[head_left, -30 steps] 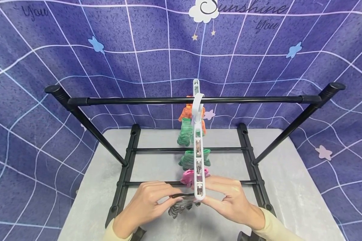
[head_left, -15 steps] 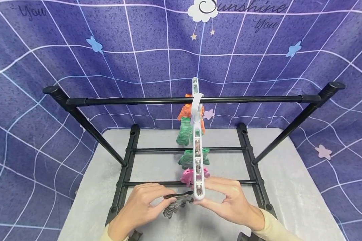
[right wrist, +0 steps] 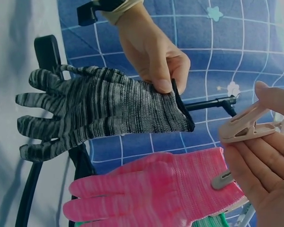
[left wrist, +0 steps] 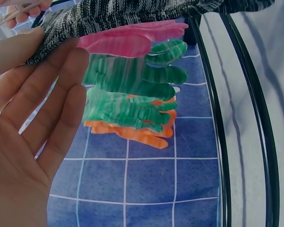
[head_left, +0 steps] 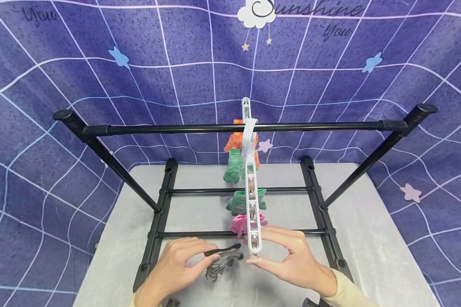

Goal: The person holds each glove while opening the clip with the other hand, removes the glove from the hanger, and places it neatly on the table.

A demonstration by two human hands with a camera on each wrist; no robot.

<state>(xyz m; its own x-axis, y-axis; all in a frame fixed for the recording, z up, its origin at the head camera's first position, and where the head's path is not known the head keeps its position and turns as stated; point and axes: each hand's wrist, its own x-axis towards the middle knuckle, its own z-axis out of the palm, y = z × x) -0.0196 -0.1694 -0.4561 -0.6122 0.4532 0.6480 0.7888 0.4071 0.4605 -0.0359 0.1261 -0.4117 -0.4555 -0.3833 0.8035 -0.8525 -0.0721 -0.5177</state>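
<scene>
My left hand [head_left: 178, 262] pinches the cuff of a black-and-grey striped knit glove [head_left: 223, 260] between thumb and fingers. In the right wrist view the glove [right wrist: 99, 106] extends sideways, its fingers away from the clips. My right hand [head_left: 292, 256] holds a beige clip [right wrist: 246, 127] at the near end of the white clip hanger [head_left: 252, 166]; the glove's cuff is apart from this clip. Just behind, a pink glove [right wrist: 156, 189] hangs from another clip [right wrist: 222, 179]. Beyond it hang green gloves [left wrist: 128, 75] and an orange glove [left wrist: 151, 137].
The hanger hooks over the black top bar [head_left: 176, 128] of a rack. Rack posts [head_left: 119, 164] slope down on both sides to base rails [head_left: 163, 192] on a grey tabletop [head_left: 119, 238]. A purple grid-patterned cloth [head_left: 138, 85] hangs behind.
My left hand has moved left and slightly down, drawing the striped glove away from the hanger's near end. The right hand stays by the end clip.
</scene>
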